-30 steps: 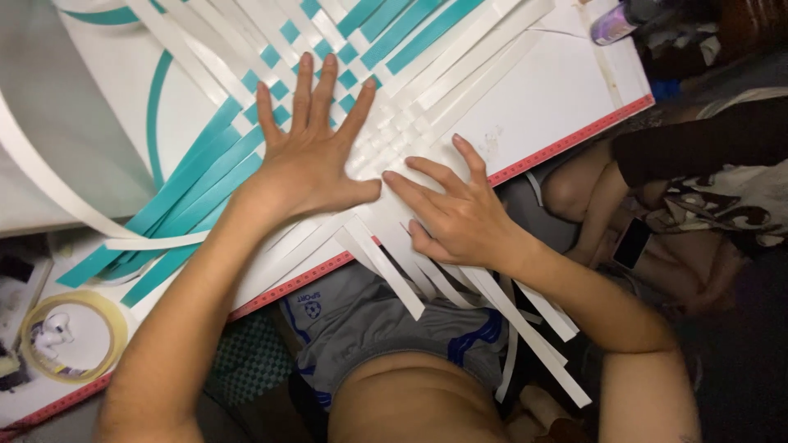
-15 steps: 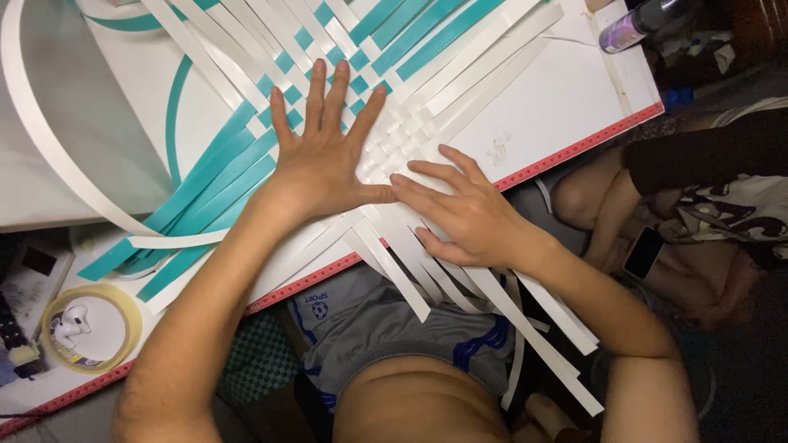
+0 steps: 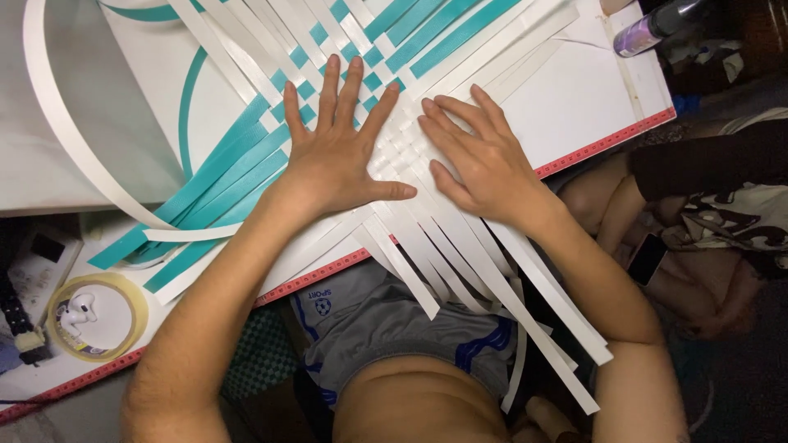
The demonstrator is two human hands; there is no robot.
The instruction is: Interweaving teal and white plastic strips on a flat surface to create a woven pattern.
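so the person's got both palms flat on the woven mat (image 3: 386, 123) of teal and white strips, lying on a white board (image 3: 591, 90) with a red ruler edge. left hand (image 3: 336, 156) is spread open, fingers fanned, pressing the crossing. right hand (image 3: 480, 160) lies open too, holding nothing. the middle looks interlaced already — but it seems far from done: long loose white strip ends (image 3: 492, 287) hang off the near edge, and unwoven teal strips (image 3: 205, 197) trail left. a tape roll (image 3: 98, 316) sits nearby.
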